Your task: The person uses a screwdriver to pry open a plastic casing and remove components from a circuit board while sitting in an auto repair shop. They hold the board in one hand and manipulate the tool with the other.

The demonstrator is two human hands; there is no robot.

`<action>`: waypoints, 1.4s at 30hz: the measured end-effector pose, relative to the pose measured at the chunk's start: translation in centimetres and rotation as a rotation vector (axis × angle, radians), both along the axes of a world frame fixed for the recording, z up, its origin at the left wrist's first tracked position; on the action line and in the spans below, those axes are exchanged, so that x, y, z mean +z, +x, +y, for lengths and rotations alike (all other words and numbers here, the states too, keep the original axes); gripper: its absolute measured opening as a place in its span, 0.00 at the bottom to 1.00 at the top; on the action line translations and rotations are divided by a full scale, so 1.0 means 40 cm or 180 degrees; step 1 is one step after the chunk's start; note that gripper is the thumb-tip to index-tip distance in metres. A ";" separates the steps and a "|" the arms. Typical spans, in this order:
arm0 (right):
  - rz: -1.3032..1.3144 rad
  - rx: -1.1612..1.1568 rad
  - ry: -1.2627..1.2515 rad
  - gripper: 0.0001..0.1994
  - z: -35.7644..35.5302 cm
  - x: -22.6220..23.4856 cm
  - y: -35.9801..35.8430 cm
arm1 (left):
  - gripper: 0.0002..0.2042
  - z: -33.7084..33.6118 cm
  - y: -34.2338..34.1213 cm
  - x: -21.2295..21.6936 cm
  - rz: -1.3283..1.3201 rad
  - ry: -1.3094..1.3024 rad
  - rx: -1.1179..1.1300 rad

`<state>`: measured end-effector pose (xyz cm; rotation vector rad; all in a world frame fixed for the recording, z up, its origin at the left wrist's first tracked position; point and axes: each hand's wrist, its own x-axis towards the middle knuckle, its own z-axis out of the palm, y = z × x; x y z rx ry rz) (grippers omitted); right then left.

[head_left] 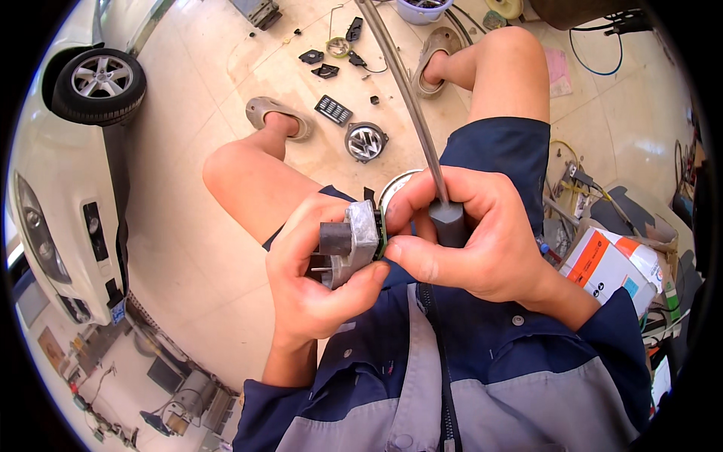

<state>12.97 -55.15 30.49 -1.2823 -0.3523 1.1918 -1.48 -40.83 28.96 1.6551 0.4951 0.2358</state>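
Now | left hand (316,279) fingers clamp grey metal module (352,242) | right hand (467,233) fingers wrap screwdriver (446,215) at 3 o'clock | step: prying module, judged | next: steady tip pressure

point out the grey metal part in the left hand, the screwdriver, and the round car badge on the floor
grey metal block part (360,239), head view, its flat side face
long grey-handled screwdriver (449,222), head view, its handle
round chrome car badge (366,142), head view, its centre

The scene is brightly and warmly lit; the floor (188,248) is washed by glare, edges are bent, corners are blacked out.
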 end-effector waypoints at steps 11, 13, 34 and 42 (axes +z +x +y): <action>0.0609 0.0079 -0.0195 0.09 -0.011 0.006 0.006 | 0.21 -0.004 -0.002 0.002 0.0025 -0.0017 -0.0229; 0.0659 -0.0067 -0.0127 0.09 -0.006 0.002 -0.003 | 0.21 -0.016 0.002 0.003 0.0047 -0.0193 0.0036; 0.0826 0.0026 -0.0158 0.06 -0.016 -0.003 0.004 | 0.18 0.001 0.007 0.021 0.0178 -0.0622 -0.0182; 0.0972 -0.0273 -0.0196 0.04 -0.004 0.005 -0.015 | 0.17 -0.018 0.002 0.008 0.0100 -0.0895 0.0096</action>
